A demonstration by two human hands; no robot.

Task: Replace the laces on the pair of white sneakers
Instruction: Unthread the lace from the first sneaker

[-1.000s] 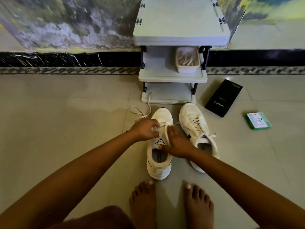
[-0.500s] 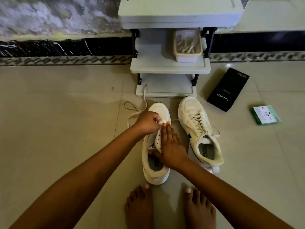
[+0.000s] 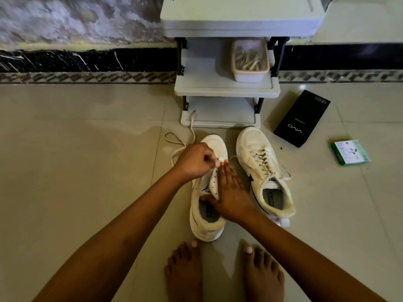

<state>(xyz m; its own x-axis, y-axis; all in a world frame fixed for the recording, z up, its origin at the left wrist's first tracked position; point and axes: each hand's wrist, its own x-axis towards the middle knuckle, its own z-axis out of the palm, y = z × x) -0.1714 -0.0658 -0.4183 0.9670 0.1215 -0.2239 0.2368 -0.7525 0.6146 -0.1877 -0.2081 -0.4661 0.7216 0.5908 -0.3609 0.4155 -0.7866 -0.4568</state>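
Left hand (image 3: 195, 161) pinches lace (image 3: 177, 141) (grip partly hidden); right hand (image 3: 230, 192) presses flat on sneaker (image 3: 207, 214).

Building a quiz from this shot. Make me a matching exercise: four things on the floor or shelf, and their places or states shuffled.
Things:
1. left sneaker
2. right sneaker
3. black box
4. plastic tub

States:
A. on the rack's middle shelf
B. laced up, untouched
C. eyelets bare, under both hands
D. flat on the tiles, right of the rack

Pairs: 1-C, 2-B, 3-D, 4-A
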